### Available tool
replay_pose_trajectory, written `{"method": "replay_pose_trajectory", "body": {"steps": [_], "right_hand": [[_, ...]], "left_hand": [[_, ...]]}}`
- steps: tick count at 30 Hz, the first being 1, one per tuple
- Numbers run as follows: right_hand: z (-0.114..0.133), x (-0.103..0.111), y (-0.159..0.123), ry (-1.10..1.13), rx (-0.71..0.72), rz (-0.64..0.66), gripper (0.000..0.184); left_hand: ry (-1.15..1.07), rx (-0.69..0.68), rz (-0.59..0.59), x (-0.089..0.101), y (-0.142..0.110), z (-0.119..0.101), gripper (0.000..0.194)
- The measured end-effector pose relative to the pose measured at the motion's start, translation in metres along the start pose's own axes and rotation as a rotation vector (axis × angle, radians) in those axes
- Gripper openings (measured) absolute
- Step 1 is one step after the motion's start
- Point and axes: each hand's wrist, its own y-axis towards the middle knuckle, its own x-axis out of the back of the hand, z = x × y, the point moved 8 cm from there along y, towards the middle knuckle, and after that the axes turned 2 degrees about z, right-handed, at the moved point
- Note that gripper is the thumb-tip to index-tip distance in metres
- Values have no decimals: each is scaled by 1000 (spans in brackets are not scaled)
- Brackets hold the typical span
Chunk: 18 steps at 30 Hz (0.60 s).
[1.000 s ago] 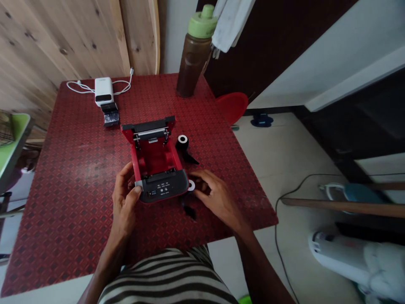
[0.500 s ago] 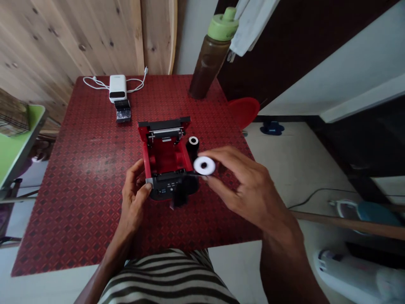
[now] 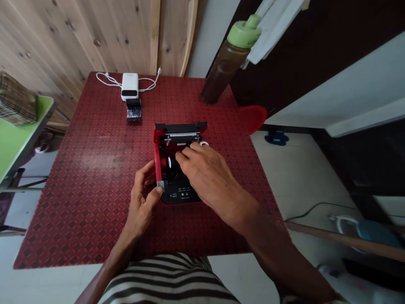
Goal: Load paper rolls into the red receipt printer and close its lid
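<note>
A small red and black printer (image 3: 182,193) sits on the table with its lid (image 3: 182,128) tilted up and its red bay exposed. My left hand (image 3: 144,196) grips the printer's left front corner, the thumb on the grey patch and the fingers along the side. Inside the bay is a black roll with a white end face (image 3: 170,162), lying on its side. My right hand (image 3: 205,173) reaches over the printer's right side with its fingers closed on the roll, hiding much of it. A second roll (image 3: 204,144) stands just right of the printer, mostly covered by that hand.
Towards the back left lie a white power bank (image 3: 129,86) with a cable and a black strip piece (image 3: 133,110). A tall bottle with a green lid (image 3: 226,59) stands at the back right. Beyond the table's right edge is a red stool (image 3: 253,119).
My right hand has moved left and turned over, carrying the roll from the printer's right side into its bay. The loose dark strip no longer hangs over the front. My left hand keeps its grip.
</note>
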Motion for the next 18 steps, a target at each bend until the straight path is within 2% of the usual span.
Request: {"method": "replay_pose_trajectory", "body": {"steps": [4, 8, 13, 18], "right_hand": [[2, -1, 3, 21, 17, -12, 30], [0, -10, 10, 87, -8, 44, 29], [-5, -24, 23, 164, -21, 101, 40], [-9, -31, 26, 174, -25, 72, 43]], "left_hand": [[13, -8, 3, 0, 1, 0, 60], [25, 0, 5, 1, 1, 1, 59], [3, 14, 15, 0, 0, 2, 62], [22, 28, 16, 1, 0, 1, 64]]}}
